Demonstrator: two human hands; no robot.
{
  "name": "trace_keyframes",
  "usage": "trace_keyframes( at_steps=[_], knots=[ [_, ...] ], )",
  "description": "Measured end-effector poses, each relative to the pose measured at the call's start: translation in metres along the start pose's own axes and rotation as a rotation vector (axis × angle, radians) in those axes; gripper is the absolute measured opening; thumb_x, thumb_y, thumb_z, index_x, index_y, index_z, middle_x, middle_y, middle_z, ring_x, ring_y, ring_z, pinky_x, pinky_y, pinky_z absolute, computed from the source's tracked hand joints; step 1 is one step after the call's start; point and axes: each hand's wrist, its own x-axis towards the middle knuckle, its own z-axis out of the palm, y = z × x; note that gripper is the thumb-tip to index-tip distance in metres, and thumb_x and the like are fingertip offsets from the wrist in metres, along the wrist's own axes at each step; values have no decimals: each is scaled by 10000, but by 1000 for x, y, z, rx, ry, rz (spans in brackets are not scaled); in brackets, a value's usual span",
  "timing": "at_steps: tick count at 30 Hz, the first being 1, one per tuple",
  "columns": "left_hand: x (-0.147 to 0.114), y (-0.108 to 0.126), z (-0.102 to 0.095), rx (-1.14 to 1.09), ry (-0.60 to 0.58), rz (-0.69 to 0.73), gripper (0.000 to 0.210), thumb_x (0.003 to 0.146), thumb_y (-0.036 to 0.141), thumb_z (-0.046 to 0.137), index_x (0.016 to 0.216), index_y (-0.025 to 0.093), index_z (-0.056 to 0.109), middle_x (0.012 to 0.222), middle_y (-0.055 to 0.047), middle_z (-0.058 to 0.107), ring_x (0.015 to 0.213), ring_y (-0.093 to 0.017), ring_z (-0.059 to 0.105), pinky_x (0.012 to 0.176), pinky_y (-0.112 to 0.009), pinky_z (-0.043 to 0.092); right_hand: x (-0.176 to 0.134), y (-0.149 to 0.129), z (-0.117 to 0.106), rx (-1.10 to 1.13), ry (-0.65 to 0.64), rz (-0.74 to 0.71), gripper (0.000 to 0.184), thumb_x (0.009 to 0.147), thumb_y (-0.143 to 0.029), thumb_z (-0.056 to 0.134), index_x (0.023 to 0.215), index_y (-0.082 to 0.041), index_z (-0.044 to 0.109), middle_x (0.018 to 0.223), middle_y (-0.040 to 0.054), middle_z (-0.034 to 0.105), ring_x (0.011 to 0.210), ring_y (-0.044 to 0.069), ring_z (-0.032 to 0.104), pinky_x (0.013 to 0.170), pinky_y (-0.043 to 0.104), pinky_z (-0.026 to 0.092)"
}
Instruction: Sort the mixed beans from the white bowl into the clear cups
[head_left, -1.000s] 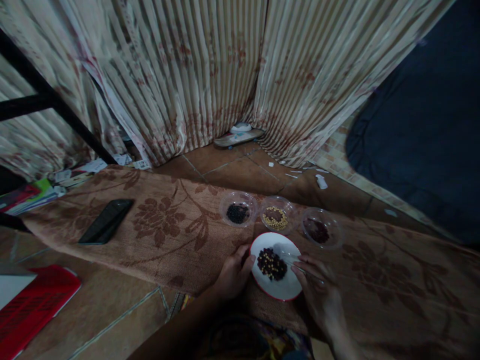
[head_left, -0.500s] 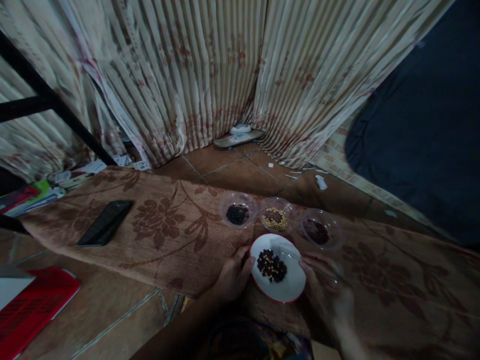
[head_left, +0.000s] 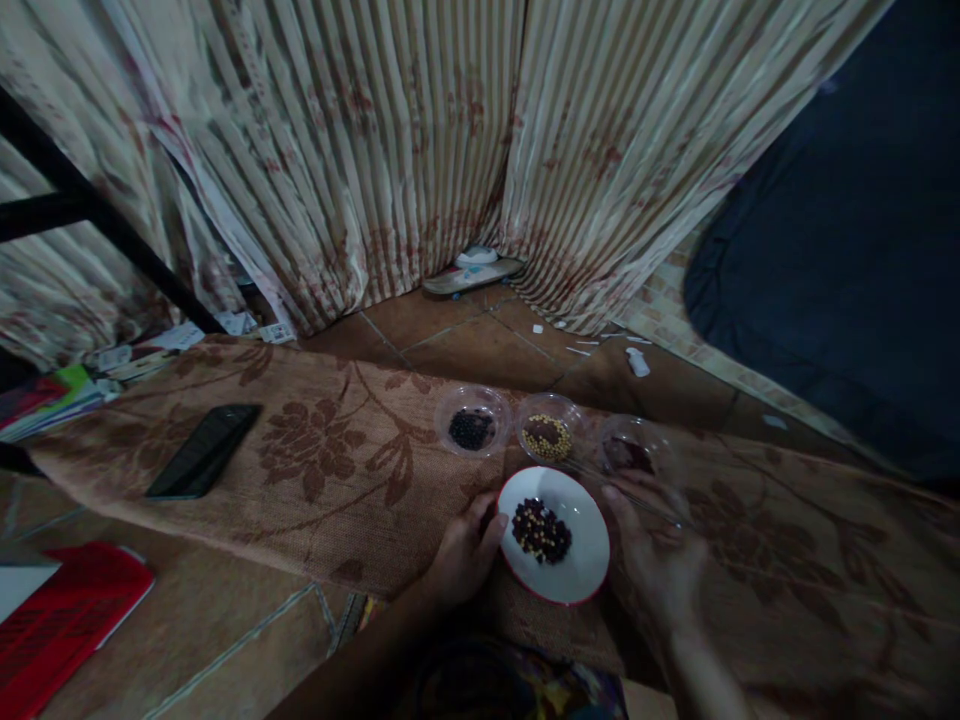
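My left hand (head_left: 469, 550) grips the left rim of a white bowl with a red edge (head_left: 589, 560), thumb on the rim. Inside the bowl lies a pile of dark red and yellow beans (head_left: 541, 531). My right hand (head_left: 660, 550), slightly blurred, holds thin metal tweezers (head_left: 634, 493) to the right of the bowl. Their tips point left, past the bowl's far rim. Behind the bowl stand three clear plastic cups: one with black beans (head_left: 471, 429), one with yellow beans (head_left: 546, 437), and one with dark red beans (head_left: 628, 455), partly covered by my right fingers.
A brown floral cloth (head_left: 322, 500) covers the table. A black phone (head_left: 204, 452) lies at its left. Papers (head_left: 180, 337) are piled beyond the left end. On the tiled floor behind are a skateboard (head_left: 472, 277) and scraps of litter (head_left: 637, 362), below striped curtains (head_left: 420, 150).
My right hand has lifted the tweezers out of the bowl and moved them up and right, toward the cups of yellow and red beans. My left hand stays on the bowl.
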Motion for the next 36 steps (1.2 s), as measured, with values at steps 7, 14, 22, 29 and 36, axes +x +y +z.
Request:
trace_keyframes(
  at_steps=[7, 14, 22, 29, 36],
  knots=[
    [0, 0, 0, 3, -4, -17, 349, 941, 401, 441, 1202, 203, 560, 1027, -49, 712, 926, -201, 657, 841, -311, 513, -34, 29, -14, -166, -273, -27, 221, 816, -447, 628, 869, -264, 741, 1036, 67, 680, 999, 241, 599, 845, 414, 488],
    [0, 2, 0, -1, -1, 6, 340, 950, 389, 430, 1201, 202, 563, 1020, -50, 707, 953, -202, 648, 885, -321, 498, -38, 30, -9, -157, -251, -108, 215, 839, -433, 611, 871, -262, 737, 1018, 67, 680, 975, 229, 594, 829, 402, 491],
    [0, 2, 0, 3, -2, -14, 350, 943, 393, 436, 1206, 200, 564, 956, -42, 724, 938, -209, 657, 869, -322, 505, -38, 31, -6, -175, -231, -190, 187, 847, -402, 612, 863, -261, 734, 981, 61, 698, 928, 224, 611, 805, 400, 490],
    [0, 3, 0, 21, -4, -15, 343, 944, 398, 432, 1200, 208, 561, 972, -36, 719, 923, -202, 659, 881, -323, 498, -37, 30, -5, -210, -235, -226, 179, 856, -388, 609, 876, -256, 728, 975, 54, 705, 919, 217, 614, 831, 395, 467],
    [0, 3, 0, 3, -9, -11, 344, 950, 386, 426, 1221, 210, 546, 1009, -38, 716, 947, -197, 656, 879, -311, 498, -36, 27, -4, -236, -235, -264, 194, 871, -390, 587, 871, -255, 726, 955, 50, 712, 909, 219, 615, 832, 395, 450]
  ],
)
